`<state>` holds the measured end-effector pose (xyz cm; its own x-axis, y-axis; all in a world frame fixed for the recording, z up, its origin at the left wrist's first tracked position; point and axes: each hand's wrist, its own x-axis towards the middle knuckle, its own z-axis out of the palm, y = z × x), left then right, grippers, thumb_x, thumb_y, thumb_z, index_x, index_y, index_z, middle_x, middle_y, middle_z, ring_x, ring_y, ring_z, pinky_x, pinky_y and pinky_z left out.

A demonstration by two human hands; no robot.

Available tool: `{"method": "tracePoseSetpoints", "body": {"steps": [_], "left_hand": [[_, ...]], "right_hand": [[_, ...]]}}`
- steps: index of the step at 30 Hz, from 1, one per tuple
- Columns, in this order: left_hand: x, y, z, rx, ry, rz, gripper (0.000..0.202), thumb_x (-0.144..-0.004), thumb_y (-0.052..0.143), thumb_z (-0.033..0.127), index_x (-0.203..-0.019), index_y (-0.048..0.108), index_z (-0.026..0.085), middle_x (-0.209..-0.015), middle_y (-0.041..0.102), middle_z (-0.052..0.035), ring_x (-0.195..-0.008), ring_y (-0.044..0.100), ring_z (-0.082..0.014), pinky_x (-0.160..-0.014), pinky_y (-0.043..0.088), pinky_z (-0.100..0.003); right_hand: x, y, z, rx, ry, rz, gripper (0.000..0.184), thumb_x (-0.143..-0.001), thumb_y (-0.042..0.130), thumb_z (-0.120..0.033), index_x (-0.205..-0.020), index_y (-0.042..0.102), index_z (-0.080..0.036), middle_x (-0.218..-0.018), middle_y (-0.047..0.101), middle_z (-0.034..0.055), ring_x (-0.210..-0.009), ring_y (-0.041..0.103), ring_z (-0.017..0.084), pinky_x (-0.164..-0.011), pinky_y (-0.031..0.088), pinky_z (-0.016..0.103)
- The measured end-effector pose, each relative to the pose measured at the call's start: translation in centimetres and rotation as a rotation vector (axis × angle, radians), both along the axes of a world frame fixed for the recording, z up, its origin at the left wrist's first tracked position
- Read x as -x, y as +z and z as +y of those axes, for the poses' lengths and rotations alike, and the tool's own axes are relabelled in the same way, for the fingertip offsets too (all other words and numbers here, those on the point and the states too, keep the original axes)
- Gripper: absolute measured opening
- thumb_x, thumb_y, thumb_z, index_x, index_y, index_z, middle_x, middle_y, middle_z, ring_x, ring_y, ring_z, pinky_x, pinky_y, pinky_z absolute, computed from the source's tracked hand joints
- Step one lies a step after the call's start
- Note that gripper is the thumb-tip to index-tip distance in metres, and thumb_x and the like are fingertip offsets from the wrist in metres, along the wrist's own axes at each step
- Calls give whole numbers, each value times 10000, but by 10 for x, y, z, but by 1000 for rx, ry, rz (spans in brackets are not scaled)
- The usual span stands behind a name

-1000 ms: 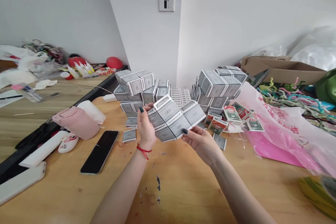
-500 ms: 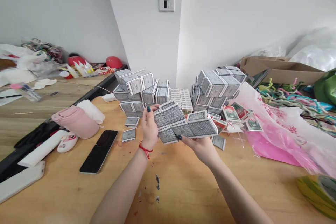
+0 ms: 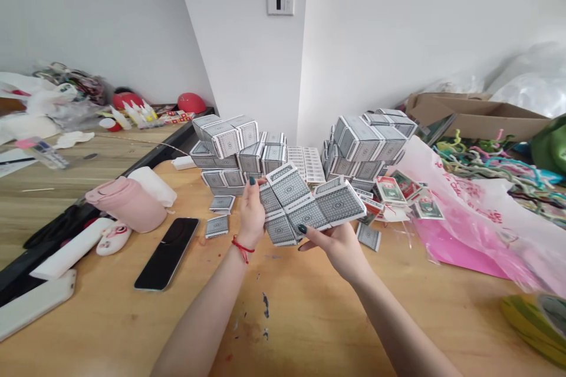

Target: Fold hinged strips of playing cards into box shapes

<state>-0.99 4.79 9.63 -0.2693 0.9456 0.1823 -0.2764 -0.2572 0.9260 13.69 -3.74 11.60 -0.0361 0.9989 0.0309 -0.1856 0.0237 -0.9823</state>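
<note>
Between my hands, above the table, is a piece made of folded playing cards [image 3: 305,207], grey patterned backs facing me, joined into several box-like blocks. My left hand [image 3: 252,215] grips its left edge, thumb on top. My right hand [image 3: 338,247] is closed on its lower right side, with the thumb on the front face and the other fingers largely hidden beneath. Behind stand a left stack of card blocks [image 3: 227,141] and a taller right stack of card blocks [image 3: 367,141]. Between them lie rows of white-edged cards [image 3: 306,160].
At left are a black phone [image 3: 167,254], a pink cup [image 3: 128,203] and a white roll [image 3: 73,247]. At right lie loose card boxes [image 3: 391,191], pink plastic wrap [image 3: 469,218], a yellow tape roll [image 3: 530,327] and a cardboard box [image 3: 477,112]. A wall stands behind.
The card piece has tilted, its front faces turning more toward me, and its upper left corner has risen slightly. Both hands keep their hold.
</note>
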Motion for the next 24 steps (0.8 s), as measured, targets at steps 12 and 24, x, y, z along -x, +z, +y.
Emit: {"method": "tracePoseSetpoints", "body": {"steps": [12, 24], "left_hand": [[3, 8, -4, -49, 17, 112, 349, -839, 400, 484, -768, 571, 188, -713, 576, -1, -642, 541, -114, -600, 467, -233], [4, 6, -2, -80, -5, 131, 346, -817, 430, 503, -763, 582, 197, -731, 596, -10, -672, 565, -139, -650, 483, -266]], "right_hand": [[0, 0, 0, 161, 144, 311, 243, -645, 716, -245, -853, 636, -148, -868, 676, 59, -692, 613, 147, -617, 503, 267], [-2, 1, 2, 259, 179, 416, 207, -622, 709, -167, -817, 642, -152, -784, 653, 12, -607, 563, 100, -557, 480, 220]]}}
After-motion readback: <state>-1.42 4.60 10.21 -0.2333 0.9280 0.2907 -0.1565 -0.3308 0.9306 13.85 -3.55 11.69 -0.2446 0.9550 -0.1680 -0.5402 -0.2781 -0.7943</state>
